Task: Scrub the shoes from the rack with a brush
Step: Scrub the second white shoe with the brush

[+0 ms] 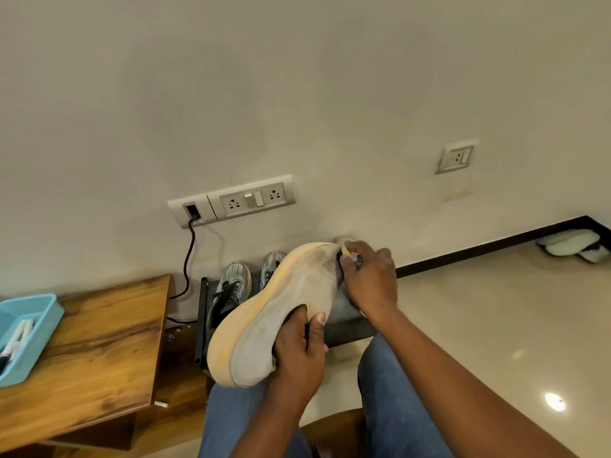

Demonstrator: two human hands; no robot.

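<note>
Scrubbing the toe of a pale shoe [281, 312]
Left hand [299, 355] grips its soft collar; right hand [368, 279] clenches the brush [351, 253]; likely light

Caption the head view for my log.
Left hand holds a pale shoe while right hand scrubs its toe with a brush.

Blue jeans [390, 391], bare forearms, no sleeves.

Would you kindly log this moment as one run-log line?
left hand: grips beige shoe | right hand: holds brush at shoe's toe | rack: grey pair waiting
</note>
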